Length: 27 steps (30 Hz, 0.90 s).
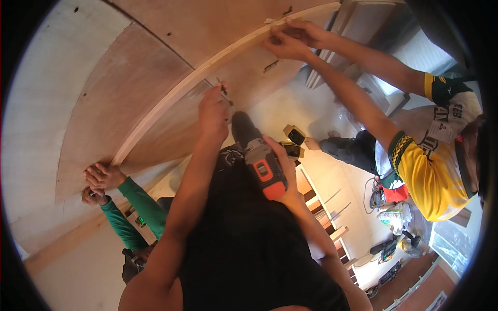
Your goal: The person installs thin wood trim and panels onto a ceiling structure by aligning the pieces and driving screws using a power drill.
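My right hand is wrapped round the handle of a black, grey and red cordless drill. The drill's bit points up toward my left hand. My left fingers are closed in a pinch on a small, thin metal piece that looks like a screw, just beyond the bit. Above them a long, curved wooden strip runs along the plywood ceiling. A co-worker's hands in green sleeves hold its lower left end. Another co-worker's hands press near its upper right end.
At the right stands the co-worker in a yellow jersey, arms raised. Open small boxes sit below, near the drill. Farther down are a wooden frame, cords and power tools on the floor. Panels lean at the upper right.
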Tool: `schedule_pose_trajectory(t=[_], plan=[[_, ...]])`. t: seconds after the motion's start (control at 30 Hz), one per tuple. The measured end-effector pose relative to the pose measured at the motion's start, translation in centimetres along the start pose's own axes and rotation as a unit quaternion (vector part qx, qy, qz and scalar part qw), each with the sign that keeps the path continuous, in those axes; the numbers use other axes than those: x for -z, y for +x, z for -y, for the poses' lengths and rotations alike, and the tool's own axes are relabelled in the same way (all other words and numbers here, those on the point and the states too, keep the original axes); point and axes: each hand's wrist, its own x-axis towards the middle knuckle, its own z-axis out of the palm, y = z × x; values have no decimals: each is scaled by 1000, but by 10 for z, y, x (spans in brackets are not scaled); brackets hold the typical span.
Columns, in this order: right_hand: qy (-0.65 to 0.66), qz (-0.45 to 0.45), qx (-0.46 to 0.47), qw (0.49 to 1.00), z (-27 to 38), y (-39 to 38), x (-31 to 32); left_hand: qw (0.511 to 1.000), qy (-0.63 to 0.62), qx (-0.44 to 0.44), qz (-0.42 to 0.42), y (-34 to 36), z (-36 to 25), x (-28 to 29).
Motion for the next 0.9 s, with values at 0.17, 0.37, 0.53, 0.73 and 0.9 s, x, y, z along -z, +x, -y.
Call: schedule_pose_trajectory(t=[0.17, 0.37, 0.53, 0.73, 0.9], plan=[[-14, -19, 4, 1000, -9, 10, 1, 999, 17, 30, 5, 9, -12, -3], [-40, -11, 48, 998, -16, 24, -11, 999, 1, -28, -16, 28, -3, 3], [-36, -1, 15, 999, -35, 26, -15, 999, -2, -16, -40, 32, -4, 2], [-48, 2, 19, 999, -40, 29, -14, 998, 11, -27, -58, 35, -2, -3], [-6, 10, -1, 1000, -48, 31, -14, 997, 36, -40, -55, 43, 4, 7]])
